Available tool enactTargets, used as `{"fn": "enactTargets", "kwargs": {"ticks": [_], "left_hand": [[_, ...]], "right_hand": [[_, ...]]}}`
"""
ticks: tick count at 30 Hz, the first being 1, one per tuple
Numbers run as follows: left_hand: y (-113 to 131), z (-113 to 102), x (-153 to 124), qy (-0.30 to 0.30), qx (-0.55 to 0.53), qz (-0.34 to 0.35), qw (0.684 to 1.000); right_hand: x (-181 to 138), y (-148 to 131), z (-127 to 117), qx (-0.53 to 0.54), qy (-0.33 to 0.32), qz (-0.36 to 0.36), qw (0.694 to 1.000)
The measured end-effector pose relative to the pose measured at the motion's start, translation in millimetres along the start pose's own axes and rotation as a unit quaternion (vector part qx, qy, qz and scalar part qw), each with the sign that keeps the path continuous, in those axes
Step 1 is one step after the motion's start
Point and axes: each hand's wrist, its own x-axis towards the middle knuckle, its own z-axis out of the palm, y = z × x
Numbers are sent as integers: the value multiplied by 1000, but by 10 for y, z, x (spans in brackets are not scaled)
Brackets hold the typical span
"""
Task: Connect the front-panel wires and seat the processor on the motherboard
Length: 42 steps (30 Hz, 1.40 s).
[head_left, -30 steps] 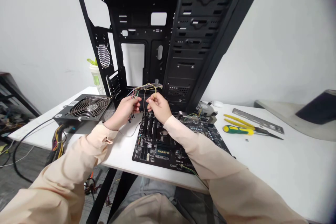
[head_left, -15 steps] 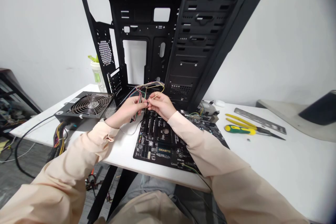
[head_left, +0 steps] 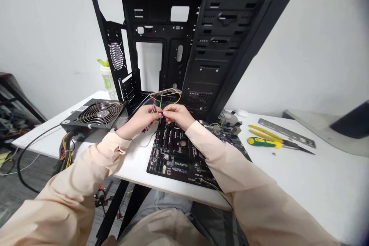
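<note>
While the left hand (head_left: 144, 119) pinches coloured wires (head_left: 154, 103), right hand (head_left: 181, 116) gripping a yellow wire (head_left: 174, 102) — both nearly closed

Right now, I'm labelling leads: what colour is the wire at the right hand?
The wire at the right hand is yellow, clearest in the head view.

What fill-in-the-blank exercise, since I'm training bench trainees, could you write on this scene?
1. Holding thin wires, the left hand and right hand are close ____.
2. The gold brand name on the board reads ____.
3. From the person's side, the fan is to the ____ of the board.
4. The screwdriver handle is yellow and ____.

Missing words: together; GIGABYTE; left; green.
</note>
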Motion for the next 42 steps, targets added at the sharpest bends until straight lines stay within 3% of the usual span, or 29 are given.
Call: {"fn": "enactTargets", "kwargs": {"ticks": [5,15,28,42], "left_hand": [[17,14,-5,-1,2,-27,1000],[75,23,3,79,-39,-51,995],[112,50,-22,96,-80,-47,991],[73,102,-17,87,-79,-45,992]], "right_hand": [[8,-14,-11,-28,-29,1,999],[-10,36,-18,-117,-19,-19,993],[7,193,-43,-244,-45,-24,968],[13,283,-16,-269,-25,-39,962]]}}
